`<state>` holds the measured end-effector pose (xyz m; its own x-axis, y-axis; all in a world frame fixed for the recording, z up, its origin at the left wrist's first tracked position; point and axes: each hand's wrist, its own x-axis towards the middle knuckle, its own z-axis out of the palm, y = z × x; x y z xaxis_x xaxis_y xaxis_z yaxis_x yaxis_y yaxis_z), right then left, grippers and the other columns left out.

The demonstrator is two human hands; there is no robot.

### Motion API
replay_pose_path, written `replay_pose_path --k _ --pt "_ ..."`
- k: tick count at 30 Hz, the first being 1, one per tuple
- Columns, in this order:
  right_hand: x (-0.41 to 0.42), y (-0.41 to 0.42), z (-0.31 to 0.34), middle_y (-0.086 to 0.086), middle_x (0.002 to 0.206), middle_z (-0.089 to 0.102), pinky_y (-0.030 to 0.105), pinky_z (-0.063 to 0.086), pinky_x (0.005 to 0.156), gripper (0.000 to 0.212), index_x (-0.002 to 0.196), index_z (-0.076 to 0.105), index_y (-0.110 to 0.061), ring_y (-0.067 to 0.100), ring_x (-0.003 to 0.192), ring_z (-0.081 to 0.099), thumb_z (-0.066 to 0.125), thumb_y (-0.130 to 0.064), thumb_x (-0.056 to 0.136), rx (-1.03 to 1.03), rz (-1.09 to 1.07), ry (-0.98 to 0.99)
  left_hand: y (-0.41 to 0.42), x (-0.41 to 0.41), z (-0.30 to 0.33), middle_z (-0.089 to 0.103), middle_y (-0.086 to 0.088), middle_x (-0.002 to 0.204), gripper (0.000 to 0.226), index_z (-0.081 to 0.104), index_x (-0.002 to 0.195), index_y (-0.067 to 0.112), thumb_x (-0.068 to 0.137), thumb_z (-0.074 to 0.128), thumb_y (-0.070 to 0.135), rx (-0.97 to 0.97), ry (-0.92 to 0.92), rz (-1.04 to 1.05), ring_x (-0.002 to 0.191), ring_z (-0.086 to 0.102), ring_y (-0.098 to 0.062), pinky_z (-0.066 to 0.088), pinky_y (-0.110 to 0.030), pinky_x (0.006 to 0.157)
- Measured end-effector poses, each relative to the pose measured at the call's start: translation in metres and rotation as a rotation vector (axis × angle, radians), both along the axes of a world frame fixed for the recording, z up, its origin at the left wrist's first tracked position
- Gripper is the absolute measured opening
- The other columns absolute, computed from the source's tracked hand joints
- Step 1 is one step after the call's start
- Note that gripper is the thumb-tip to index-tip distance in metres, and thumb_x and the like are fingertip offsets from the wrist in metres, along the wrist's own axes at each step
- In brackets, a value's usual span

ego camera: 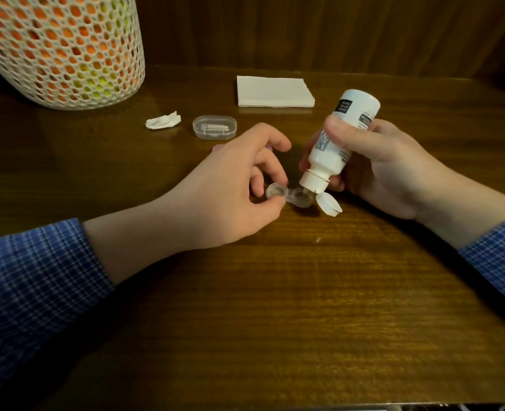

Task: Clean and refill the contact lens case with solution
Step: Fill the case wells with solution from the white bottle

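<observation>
A clear two-well contact lens case lies on the wooden table at the centre, both wells uncovered. My left hand pinches its left well between thumb and fingers. My right hand grips a white solution bottle, tipped nozzle-down over the right well. The bottle's flip cap hangs open beside the case. Something pink peeks out behind my left hand, mostly hidden.
A stack of white napkins lies at the back centre. A crumpled tissue and a small clear oval box sit at the back left. A tall white mesh basket stands in the far left corner.
</observation>
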<state>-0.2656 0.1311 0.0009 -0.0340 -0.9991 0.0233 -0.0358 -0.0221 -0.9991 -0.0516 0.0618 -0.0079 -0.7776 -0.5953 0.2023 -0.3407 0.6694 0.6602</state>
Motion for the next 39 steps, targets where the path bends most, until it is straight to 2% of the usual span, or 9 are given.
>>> replay_pose_path --k 7,27,39 --pt "-0.0002 -0.001 0.0002 0.006 0.082 0.074 0.024 0.047 0.059 0.026 0.087 0.071 -0.017 0.017 0.069 0.058 0.061 -0.04 0.093 0.006 -0.004 -0.008 -0.0008 0.0001 0.0007 0.07 0.013 0.1 0.058 0.05 0.137 0.022 0.087 0.079 0.016 -0.012 -0.007 -0.007 0.078 0.065 -0.007 0.039 -0.002 0.074" --pt "-0.0019 -0.003 -0.0016 0.011 0.085 0.074 0.025 0.046 0.058 0.029 0.091 0.068 -0.012 0.017 0.068 0.059 0.059 -0.04 0.096 0.007 -0.002 -0.039 -0.0022 0.0005 0.0002 0.07 0.011 0.1 0.059 0.051 0.137 0.021 0.086 0.08 0.012 0.017 0.024 -0.013 0.077 0.065 -0.011 0.049 -0.012 0.064" --pt "0.0 -0.0014 0.0028 0.012 0.084 0.073 0.024 0.045 0.058 0.034 0.094 0.063 -0.008 0.015 0.063 0.056 0.056 -0.041 0.096 0.041 -0.001 -0.096 -0.0057 0.0014 -0.0021 0.072 0.01 0.102 0.054 0.053 0.133 0.021 0.087 0.08 0.012 0.059 0.043 -0.02 0.075 0.066 -0.013 0.05 -0.014 0.062"
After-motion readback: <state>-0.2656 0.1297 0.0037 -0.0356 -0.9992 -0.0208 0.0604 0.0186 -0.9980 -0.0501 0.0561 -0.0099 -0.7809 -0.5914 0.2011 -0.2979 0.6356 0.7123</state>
